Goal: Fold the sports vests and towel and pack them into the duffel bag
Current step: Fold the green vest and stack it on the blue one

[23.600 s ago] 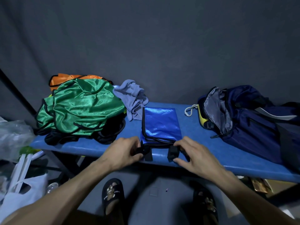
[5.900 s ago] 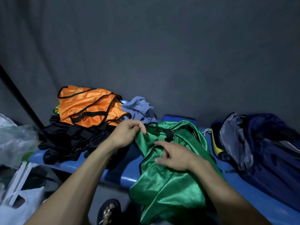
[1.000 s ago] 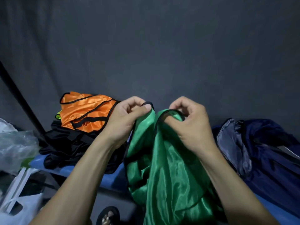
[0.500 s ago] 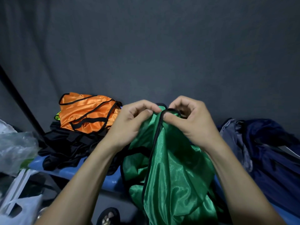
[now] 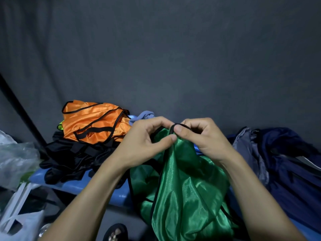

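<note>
Dark grey backdrop, blue bench (image 5: 119, 194): green vest (image 5: 184, 185) held up.
Thin, slippery satin; left hand (image 5: 140, 145) and right hand (image 5: 199, 138) pinching black trim — firmest hold.

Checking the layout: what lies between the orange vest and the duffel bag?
Head view: the green vest, pinched at its top by both hands, left hand and right hand, hangs between orange vest and duffel bag.
</note>
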The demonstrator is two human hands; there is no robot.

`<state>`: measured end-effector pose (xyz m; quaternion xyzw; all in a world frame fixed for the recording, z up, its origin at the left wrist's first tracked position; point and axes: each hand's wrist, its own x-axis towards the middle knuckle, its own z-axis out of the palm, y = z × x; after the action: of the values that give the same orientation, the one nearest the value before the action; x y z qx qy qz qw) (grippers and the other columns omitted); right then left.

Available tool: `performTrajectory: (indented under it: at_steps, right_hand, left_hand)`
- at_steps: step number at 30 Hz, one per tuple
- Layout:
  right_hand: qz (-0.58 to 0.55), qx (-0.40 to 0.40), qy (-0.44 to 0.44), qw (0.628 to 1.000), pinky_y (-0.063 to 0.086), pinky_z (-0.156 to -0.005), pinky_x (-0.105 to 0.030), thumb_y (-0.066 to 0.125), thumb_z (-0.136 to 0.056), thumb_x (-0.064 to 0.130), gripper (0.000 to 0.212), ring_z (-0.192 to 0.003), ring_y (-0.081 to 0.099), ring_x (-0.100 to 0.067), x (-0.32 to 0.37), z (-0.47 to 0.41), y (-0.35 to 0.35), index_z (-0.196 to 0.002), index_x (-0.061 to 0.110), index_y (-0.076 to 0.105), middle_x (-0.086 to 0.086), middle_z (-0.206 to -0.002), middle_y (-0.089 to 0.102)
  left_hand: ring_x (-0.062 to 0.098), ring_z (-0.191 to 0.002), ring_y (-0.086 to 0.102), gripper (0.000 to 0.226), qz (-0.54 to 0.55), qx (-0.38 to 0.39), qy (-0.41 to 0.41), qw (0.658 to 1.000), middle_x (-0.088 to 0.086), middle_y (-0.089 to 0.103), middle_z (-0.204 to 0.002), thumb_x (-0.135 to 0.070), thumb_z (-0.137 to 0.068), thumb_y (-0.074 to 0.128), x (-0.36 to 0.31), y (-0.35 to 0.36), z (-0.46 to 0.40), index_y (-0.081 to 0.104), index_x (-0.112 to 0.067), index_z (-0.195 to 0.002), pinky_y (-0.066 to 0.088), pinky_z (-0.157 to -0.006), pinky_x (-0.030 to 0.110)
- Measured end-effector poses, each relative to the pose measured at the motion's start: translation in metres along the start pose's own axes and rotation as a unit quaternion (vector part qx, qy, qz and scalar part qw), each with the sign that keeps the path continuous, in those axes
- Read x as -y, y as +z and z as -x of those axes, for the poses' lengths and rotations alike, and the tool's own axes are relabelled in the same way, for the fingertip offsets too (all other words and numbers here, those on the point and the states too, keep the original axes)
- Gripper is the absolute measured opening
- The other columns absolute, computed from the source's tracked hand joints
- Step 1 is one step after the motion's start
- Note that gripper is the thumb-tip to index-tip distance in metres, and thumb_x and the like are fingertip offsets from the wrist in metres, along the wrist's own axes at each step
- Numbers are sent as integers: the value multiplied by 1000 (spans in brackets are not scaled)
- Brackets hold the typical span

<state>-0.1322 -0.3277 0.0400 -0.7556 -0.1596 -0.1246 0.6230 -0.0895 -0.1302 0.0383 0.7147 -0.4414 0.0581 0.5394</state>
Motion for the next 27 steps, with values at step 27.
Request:
performTrajectory:
  at_steps: [27]
  right_hand:
    - [88, 47, -189, 977, 39, -64, -25, 76, -84, 29, 25, -69, 50, -19, 245, -20, -25, -66, 12, 71, -10, -73, 58]
  left_hand:
    - [6, -74, 64, 16, -55, -15, 54, 997, -2, 75, -81, -5, -87, 68, -198, -155, -52, 78, -15, -80, 51, -73, 21]
